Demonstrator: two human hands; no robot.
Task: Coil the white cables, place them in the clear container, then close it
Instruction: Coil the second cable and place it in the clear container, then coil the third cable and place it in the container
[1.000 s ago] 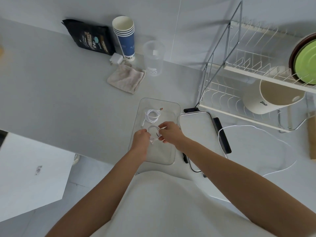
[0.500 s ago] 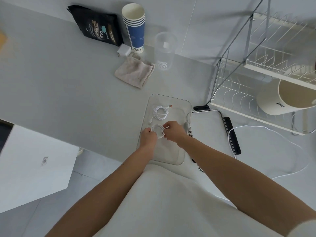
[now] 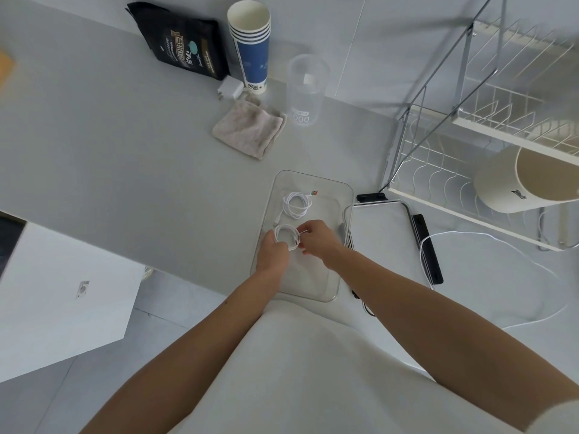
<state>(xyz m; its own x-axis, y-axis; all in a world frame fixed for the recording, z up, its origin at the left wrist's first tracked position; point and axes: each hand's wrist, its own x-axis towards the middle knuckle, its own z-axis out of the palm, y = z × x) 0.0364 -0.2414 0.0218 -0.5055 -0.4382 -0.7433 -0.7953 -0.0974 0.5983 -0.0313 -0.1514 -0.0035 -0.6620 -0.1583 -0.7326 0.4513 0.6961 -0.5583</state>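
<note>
Head view, nearest first: both forearms reach forward over the near half of the clear container (image 3: 332,296), which sits at the counter's edge. From my station I read the left hand (image 3: 273,255) as gripping the near-left side of a small held coil (image 3: 286,234), fingers curled round its loops. The right hand (image 3: 319,241) pinches the coil's right side between thumb and forefinger. I cannot tell whether the coil touches the container floor or hangs just above it.

Beyond them a first coil (image 3: 296,204) lies in the far half, plug end pointing right. The lid (image 3: 380,242) lies flat just beside the container on the right. A loose white cable (image 3: 454,232) trails past it across the counter, not yet wound.

My worry is the release. The loops look untied, so I judge they could spring open if both hands let go at once. They might then spill over the wall or tangle with the first coil. A strand across the rim would stop the lid seating. The container could also slide off the near edge if pushed.
</note>
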